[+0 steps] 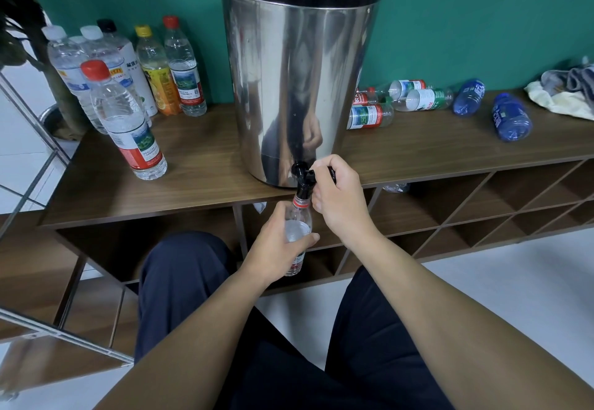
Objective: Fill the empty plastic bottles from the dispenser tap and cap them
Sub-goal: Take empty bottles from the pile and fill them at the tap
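A tall steel dispenser (299, 82) with a black lid stands on the wooden counter (199, 172). Its black tap (303, 176) juts over the counter's front edge. My right hand (337, 197) grips the tap's lever. My left hand (279, 245) holds a clear plastic bottle (299, 226) with a red neck ring upright, its open mouth right under the spout. Water shows inside the bottle's upper part; my fingers hide its lower part.
Several capped, filled bottles (128, 120) stand on the counter to the left. Several bottles (421, 99) lie on their sides to the right, two of them blue (511, 117). Crumpled cloths (565, 91) sit at far right. Open shelf cubbies (466, 210) lie below the counter.
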